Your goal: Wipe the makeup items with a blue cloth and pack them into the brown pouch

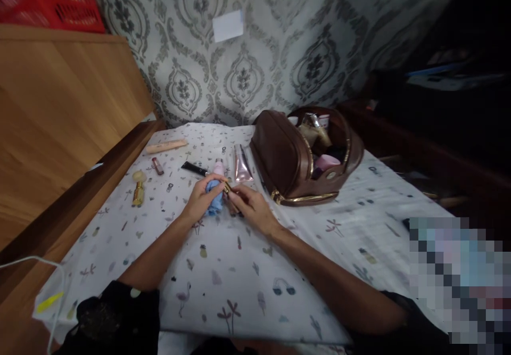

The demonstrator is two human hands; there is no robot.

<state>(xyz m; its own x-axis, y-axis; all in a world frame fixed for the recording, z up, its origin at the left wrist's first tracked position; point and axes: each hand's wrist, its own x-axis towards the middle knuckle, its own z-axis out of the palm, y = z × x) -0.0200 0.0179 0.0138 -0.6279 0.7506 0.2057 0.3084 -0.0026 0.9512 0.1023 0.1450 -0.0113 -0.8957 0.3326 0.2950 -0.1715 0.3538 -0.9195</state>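
In the middle of the printed cloth, my left hand (202,198) is closed on a crumpled blue cloth (214,206). Pinched in my right hand (253,207) is a small gold-coloured cosmetic tube (227,187); its far end meets my left fingertips and the cloth. Whether its cap is on, I cannot tell. A pale pink bottle (219,166) stands just beyond my fingers, partly hidden. Behind my left hand lies a black tube (194,168), and behind my right a shiny pink squeeze tube (242,164). Brownish things under my right fingers are too covered to name.
An unzipped brown cosmetic bag (281,150) full of items stands to the right. On the left lie a peach tube (165,146), a small reddish lipstick (157,166) and a gold bottle (138,192). A wooden panel (72,83) borders the left; patterned wallpaper (243,78) rises behind.
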